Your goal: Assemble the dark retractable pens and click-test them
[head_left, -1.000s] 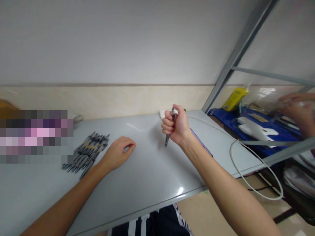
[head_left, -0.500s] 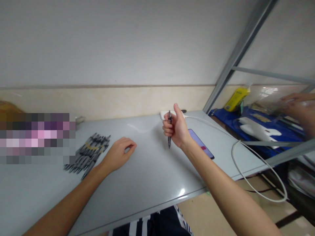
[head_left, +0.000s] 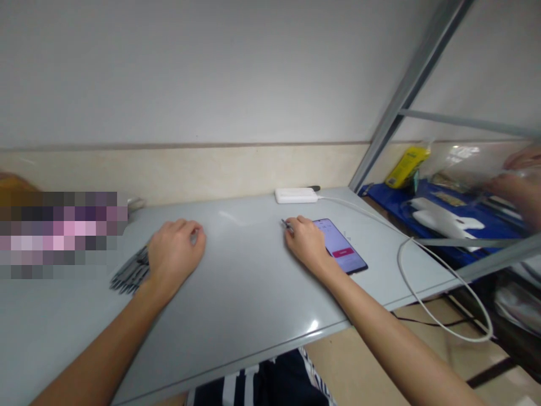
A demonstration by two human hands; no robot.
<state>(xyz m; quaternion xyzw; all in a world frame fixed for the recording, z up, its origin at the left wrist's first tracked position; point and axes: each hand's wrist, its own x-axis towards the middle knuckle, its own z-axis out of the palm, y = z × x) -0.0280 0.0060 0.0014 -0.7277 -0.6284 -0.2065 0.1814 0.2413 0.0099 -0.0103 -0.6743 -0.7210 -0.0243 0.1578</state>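
Several dark pens (head_left: 132,272) lie side by side in a slanted row on the grey table at the left. Over the right part of that row is my left hand (head_left: 175,251), its fingers curled and the thumb bent towards the index finger. Whatever those fingers hold, if anything, is hidden. My right hand (head_left: 307,242) is closed around a pen (head_left: 287,225), of which only one end sticks out to the left. This hand rests low at the table, just left of a phone (head_left: 341,248) with a lit screen.
A white power bank (head_left: 296,195) with a white cable (head_left: 363,213) lies near the wall; the cable loops off the table's right edge. A metal frame (head_left: 393,113) separates a blue surface (head_left: 435,197), where another person's hands (head_left: 518,180) are blurred. At the left is a pixelated patch.
My right hand has come down to the table with the pen and turned palm down. My left hand has shifted left, over the row of pens.
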